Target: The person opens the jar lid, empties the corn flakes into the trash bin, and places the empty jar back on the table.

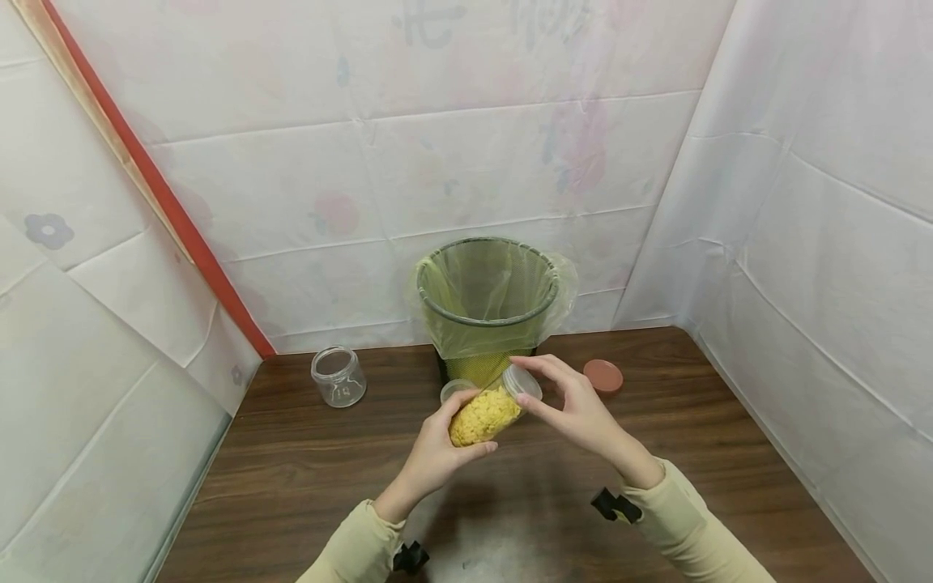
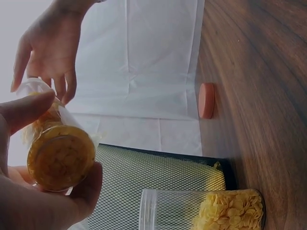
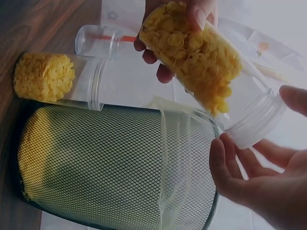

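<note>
- In the lower middle of the head view, tilted and held in the air above the brown table (image 1: 291, 470): a clear flake jar (image 1: 484, 415) with yellow flakes inside, base toward the lower left, mouth toward the upper right.
- Gripped around the body of this jar: the left hand (image 1: 436, 445), half closed, thumb on one side and fingers on the other.
- Pinched between the thumb and curved fingers of the right hand (image 1: 579, 405): the whitish lid (image 1: 522, 382) at the jar's mouth; not possible to tell how tightly set.
- At the left of the right wrist view, upright on the table and just beside the bin: a second jar (image 3: 45, 76), also with yellow flakes; in the head view, partly hidden behind the held one.
- In the centre of the head view, near the patterned sheet (image 1: 474, 178): a mesh bin (image 3: 96, 167) with a thin yellowish liner (image 1: 452, 336) over the rim.
- Left of the bin, well apart: a small glass jar (image 1: 338, 380).
- Right of the bin, flat on the table: a reddish round cap (image 1: 602, 376).
</note>
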`<state>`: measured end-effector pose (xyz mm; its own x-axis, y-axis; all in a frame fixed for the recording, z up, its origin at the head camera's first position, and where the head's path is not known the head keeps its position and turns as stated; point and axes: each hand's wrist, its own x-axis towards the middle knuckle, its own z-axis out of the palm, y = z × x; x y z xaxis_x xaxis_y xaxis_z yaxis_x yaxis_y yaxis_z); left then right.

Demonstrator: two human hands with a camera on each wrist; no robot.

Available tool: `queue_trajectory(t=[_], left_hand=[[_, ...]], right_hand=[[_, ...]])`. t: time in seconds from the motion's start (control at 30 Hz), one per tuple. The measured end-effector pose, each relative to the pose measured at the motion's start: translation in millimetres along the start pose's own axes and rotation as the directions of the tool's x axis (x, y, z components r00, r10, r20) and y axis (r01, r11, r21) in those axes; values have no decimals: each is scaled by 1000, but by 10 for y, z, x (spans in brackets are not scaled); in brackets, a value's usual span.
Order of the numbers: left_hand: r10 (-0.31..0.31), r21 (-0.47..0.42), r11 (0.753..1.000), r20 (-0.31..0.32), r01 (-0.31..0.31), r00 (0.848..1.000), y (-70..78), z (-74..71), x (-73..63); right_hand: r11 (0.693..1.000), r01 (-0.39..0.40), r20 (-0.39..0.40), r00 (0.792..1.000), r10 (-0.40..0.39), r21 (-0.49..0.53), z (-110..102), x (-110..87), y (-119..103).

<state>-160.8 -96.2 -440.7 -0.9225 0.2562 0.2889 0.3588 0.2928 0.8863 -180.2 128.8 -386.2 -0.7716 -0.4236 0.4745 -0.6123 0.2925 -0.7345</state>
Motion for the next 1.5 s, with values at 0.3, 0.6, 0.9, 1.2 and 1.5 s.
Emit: queue_trajectory(t=[0.3, 0.6, 0.9, 1.2, 1.5], left_hand=[[-14, -65, 998, 49, 17, 999, -4, 3, 3], [10, -103, 995, 44, -5, 999, -86, 40, -10], [-16, -155, 988, -1, 16, 1000, -72, 86, -15], [-32, -156, 988, -56, 23, 998, -121, 88, -5], [-26, -92, 996, -106, 17, 994, 62, 11, -31]], right_hand=[[997, 65, 40, 997, -67, 44, 0, 13, -92], [992, 88, -9, 996, -87, 86, -67, 40, -353], [996, 61, -62, 996, -57, 64, -118, 8, -318], [1000, 14, -105, 994, -13, 7, -154, -55, -195], [997, -69, -192, 979, 63, -26, -141, -119, -9]])
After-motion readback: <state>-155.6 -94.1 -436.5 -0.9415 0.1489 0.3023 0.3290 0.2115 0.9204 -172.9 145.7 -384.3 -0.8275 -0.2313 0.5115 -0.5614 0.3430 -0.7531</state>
